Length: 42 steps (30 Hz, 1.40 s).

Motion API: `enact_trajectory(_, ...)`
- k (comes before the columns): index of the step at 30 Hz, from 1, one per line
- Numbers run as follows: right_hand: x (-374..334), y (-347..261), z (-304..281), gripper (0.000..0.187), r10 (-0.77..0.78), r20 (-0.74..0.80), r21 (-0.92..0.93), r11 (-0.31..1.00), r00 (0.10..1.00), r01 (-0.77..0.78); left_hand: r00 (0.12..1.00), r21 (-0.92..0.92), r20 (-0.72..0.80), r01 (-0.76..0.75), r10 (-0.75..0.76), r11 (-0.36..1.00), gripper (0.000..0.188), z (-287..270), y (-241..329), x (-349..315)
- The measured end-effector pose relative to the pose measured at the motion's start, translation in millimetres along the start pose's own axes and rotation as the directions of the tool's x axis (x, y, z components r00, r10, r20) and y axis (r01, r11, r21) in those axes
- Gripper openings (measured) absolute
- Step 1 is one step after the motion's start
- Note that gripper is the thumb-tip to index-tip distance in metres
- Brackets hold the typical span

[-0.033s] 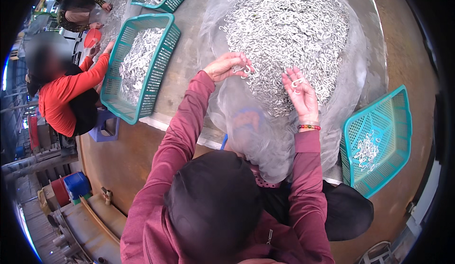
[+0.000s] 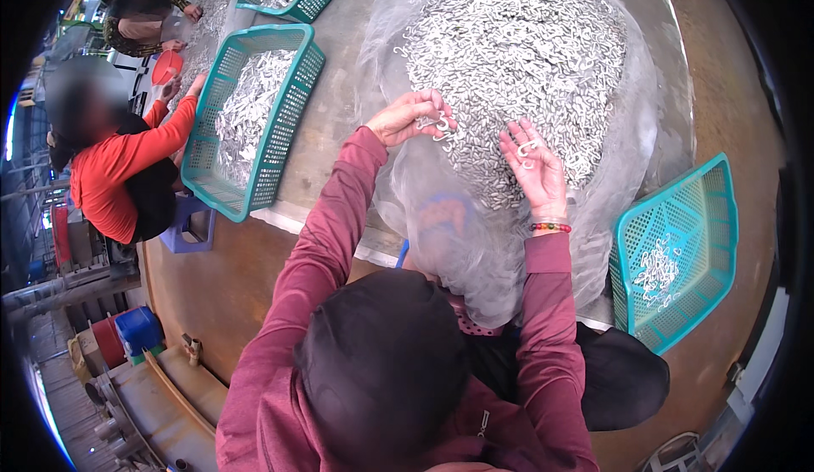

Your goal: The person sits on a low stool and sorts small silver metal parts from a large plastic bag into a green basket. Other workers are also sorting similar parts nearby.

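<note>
Tabletop: L hand pinches hooks; R hand, uncurled, bears some, prob. over pile.

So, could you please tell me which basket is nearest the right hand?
The teal basket at far right, holding a small cluster of white hooks; the two fuller green baskets stand left.

Wears a smooth, round black cap, a purple-red top with long sleeves and a tiny pale mark on the front, loose black trousers, and, on the right wrist, a string of bright little beads beside a thin see-through bangle.
</note>
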State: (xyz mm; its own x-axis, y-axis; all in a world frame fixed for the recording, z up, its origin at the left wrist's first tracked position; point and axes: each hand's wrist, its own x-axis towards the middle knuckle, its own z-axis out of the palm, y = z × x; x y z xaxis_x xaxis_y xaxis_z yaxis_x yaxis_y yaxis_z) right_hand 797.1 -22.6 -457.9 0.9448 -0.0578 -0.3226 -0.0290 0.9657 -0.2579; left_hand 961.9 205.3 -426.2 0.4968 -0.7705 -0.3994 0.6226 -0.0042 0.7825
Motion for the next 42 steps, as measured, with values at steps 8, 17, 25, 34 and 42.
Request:
enact_trajectory(8, 27, 10, -22, 0.038, 0.102, 0.418, 0.170, 0.967, 0.903, -0.188, 0.961, 0.947, -0.088, 0.000, 0.261, 0.321, 0.009, -16, -40, 19)
enact_trajectory(17, 13, 29, -13, 0.049, 0.138, -0.117, 0.187, 0.976, 0.983, -0.115, 0.913, 0.995, -0.005, -0.034, 0.408, 0.089, 0.009, 0, -31, 17)
enact_trajectory(25, 11, 49, 9, 0.053, 0.159, -0.185, 0.189, 0.974, 0.970, -0.124, 0.942, 0.984, 0.115, -0.066, 0.316, -0.163, 0.012, 68, 9, 26)
enact_trajectory(34, -21, -44, 17, 0.023, -0.003, 0.146, 0.476, 0.877, 0.989, -0.068, 0.607, 0.871, 0.300, -0.490, 0.736, 0.049, 0.033, 99, 22, 36)
enact_trajectory(42, -184, -175, 11, 0.052, -0.931, -0.282, -0.792, 0.363, 0.232, 0.491, 0.888, 0.984, -0.092, 0.012, 0.450, 0.178, 0.044, 6, -72, 53)
